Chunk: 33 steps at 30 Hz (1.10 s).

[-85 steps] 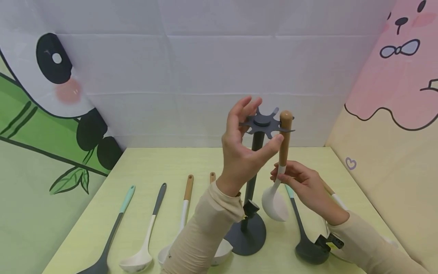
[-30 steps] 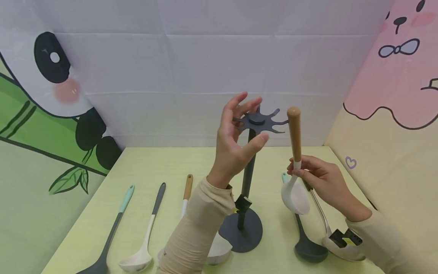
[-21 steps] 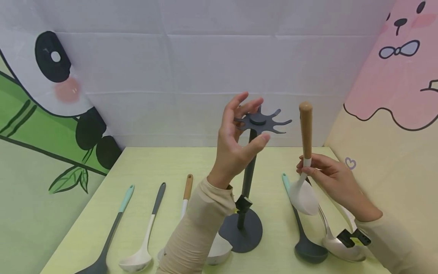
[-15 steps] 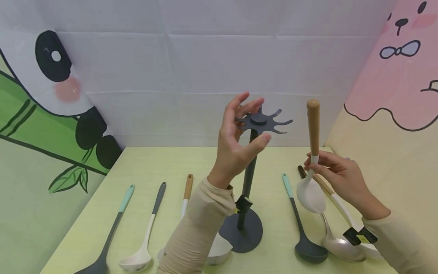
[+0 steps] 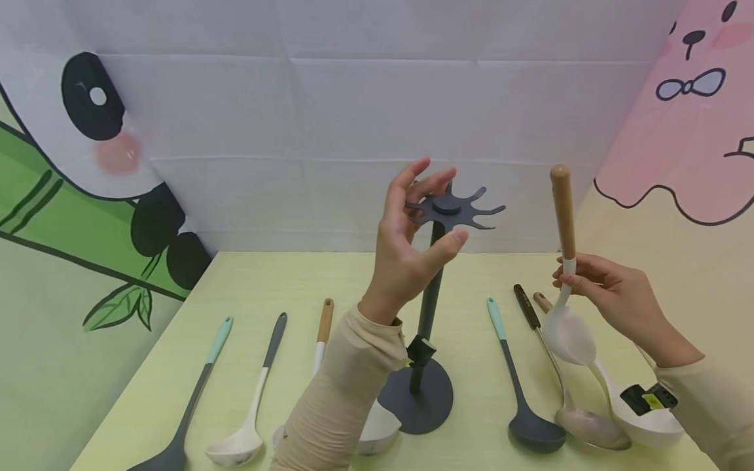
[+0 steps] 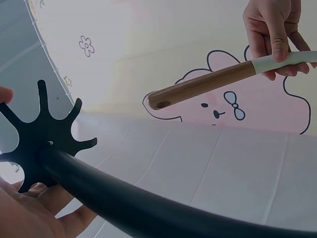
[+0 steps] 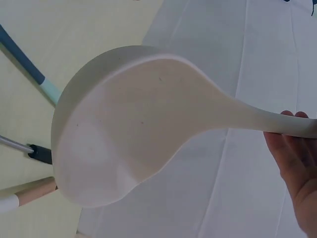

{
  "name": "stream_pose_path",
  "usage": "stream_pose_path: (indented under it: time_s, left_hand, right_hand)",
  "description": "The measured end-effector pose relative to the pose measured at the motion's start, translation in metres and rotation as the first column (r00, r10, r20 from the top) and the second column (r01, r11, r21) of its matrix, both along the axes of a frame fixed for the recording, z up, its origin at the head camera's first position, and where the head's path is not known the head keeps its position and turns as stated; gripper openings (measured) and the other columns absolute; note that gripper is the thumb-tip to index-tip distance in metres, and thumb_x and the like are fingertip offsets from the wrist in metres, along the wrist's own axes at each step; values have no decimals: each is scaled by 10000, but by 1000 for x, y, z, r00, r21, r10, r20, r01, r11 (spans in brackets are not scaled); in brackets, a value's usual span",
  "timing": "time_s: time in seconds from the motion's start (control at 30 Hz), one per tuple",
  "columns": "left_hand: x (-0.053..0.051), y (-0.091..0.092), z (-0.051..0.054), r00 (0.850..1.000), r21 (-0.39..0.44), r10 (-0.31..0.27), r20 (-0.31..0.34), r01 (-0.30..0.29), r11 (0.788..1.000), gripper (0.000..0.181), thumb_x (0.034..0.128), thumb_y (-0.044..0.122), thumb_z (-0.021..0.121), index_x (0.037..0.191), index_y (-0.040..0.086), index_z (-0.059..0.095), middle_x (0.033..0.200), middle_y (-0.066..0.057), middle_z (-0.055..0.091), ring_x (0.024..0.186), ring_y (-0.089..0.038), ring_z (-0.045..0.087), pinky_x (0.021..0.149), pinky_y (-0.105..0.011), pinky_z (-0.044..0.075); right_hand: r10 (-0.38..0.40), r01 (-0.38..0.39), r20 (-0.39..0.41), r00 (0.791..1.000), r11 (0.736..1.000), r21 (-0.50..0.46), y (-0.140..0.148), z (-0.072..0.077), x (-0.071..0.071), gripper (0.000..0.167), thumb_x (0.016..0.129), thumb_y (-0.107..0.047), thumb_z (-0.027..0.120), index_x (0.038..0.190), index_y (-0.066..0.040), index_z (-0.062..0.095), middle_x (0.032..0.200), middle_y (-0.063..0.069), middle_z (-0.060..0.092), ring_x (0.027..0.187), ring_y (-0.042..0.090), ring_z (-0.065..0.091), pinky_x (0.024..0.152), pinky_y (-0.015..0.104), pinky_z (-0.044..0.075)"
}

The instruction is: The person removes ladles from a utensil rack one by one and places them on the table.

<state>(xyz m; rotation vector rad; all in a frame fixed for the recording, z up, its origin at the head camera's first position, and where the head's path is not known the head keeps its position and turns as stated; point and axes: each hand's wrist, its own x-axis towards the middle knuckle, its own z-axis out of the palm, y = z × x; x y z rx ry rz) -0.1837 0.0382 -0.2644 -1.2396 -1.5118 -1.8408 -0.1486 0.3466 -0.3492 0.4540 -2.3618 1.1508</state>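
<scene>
My right hand pinches the white neck of a ladle with a wooden handle. The ladle is held upright in the air, handle up and bowl down, to the right of a dark utensil stand. Its white bowl fills much of the right wrist view. My left hand curves its fingers and thumb round the hooked top of the stand, holding it from the left. No utensil hangs on the hooks that show.
Right of the stand lie a dark ladle with a mint handle, a metal ladle and another white ladle. To the left are a dark mint-handled utensil, a white ladle and others partly behind my left sleeve.
My right hand has carried the ladle rightward and slightly up, away from the stand's hooks. My left hand and the stand shifted slightly left at first, then stayed nearly still.
</scene>
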Motion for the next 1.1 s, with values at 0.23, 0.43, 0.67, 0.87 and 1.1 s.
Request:
stream_pose_path:
  time_s: [0.23, 0.43, 0.67, 0.87, 1.1]
  left_hand:
    - [0, 0, 0, 1000, -2, 0, 5, 0, 1000, 782, 794, 189, 629, 1436, -107, 296, 1376, -290, 519, 1252, -273, 524, 1032, -422, 446]
    - [-1, 0, 0, 1000, -5, 1, 5, -1, 1000, 784, 794, 194, 626, 1437, -109, 295, 1378, -290, 518, 1251, -272, 520, 1026, -421, 450]
    - [-1, 1, -1, 1000, -7, 2, 9, -2, 1000, 786, 794, 196, 625, 1442, -104, 293, 1381, -286, 518, 1255, -266, 523, 1035, -419, 449]
    - [-1, 1, -1, 1000, -7, 2, 9, -2, 1000, 785, 794, 195, 626, 1441, -102, 295, 1381, -285, 519, 1253, -266, 525, 1039, -418, 448]
    - [-2, 1, -1, 1000, -8, 4, 9, -3, 1000, 787, 795, 195, 627, 1444, -102, 294, 1381, -284, 519, 1252, -265, 525, 1035, -417, 448]
  right_hand:
    - [-54, 51, 50, 997, 997, 51, 18, -4, -4, 214, 926, 35, 663, 1137, 1, 677, 919, -186, 711, 828, -100, 651, 720, 66, 504]
    - [-78, 73, 65, 995, 994, 77, 30, -8, -6, 207, 934, 25, 658, 1141, 27, 662, 915, -207, 700, 804, -107, 645, 717, 48, 487]
    - [-99, 90, 102, 990, 992, 90, 41, -9, -8, 229, 947, 4, 649, 1171, 51, 645, 914, -217, 694, 802, -120, 634, 706, 41, 480]
    - [-104, 90, 142, 984, 991, 100, 51, -10, -10, 235, 958, -7, 639, 1186, 47, 635, 915, -227, 688, 775, -95, 648, 675, 54, 490]
    - [-122, 99, 175, 977, 986, 131, 65, -15, -13, 296, 969, -22, 628, 1225, 122, 590, 908, -197, 700, 724, -39, 672, 650, 65, 492]
